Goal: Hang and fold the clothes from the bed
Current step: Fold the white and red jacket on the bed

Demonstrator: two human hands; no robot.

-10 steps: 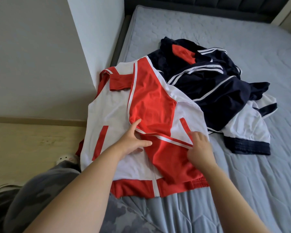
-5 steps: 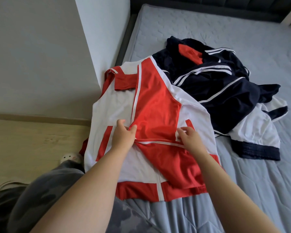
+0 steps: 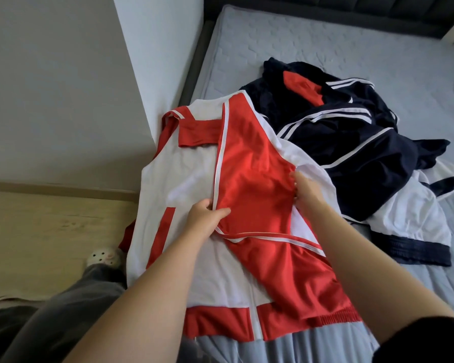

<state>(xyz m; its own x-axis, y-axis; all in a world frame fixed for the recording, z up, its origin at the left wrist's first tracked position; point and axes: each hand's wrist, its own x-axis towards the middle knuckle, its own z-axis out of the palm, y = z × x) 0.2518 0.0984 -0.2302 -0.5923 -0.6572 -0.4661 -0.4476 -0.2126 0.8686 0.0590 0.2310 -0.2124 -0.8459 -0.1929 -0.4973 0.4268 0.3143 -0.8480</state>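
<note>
- Jacket: the red-and-white track jacket [image 3: 184,179] lay flat on the near left corner of the bed [image 3: 325,48]. Its hem was toward you and its collar pointed away, so its long axis ran roughly straight out from your body.
- Sleeve: the red sleeve [image 3: 254,174] was folded across the chest, slanting from the far shoulder down toward the hem on your right.
- Left hand: your left hand [image 3: 207,216] had thumb and fingers pinched on the sleeve's white-piped left edge.
- Right hand: your right hand [image 3: 308,191] had fingers curled into the sleeve's opposite edge, where red met white, a bit farther up the bed than the left.
- Key bit: the hands bracketed the sleeve across the jacket's width, neither one at hem or collar. My guess is you'd need to drop to the hem, nearest you, for the lengthwise fold.
- Progress: early, I'd say; the sleeve was getting squared.
- Pile: a navy striped jacket [image 3: 351,142] touched the red one's far right side, with a white-and-navy garment [image 3: 409,221] beside it. Neither was folded yet.
- Heads-up: that fabric looked slippery, so the sleeve might slide off.
</note>
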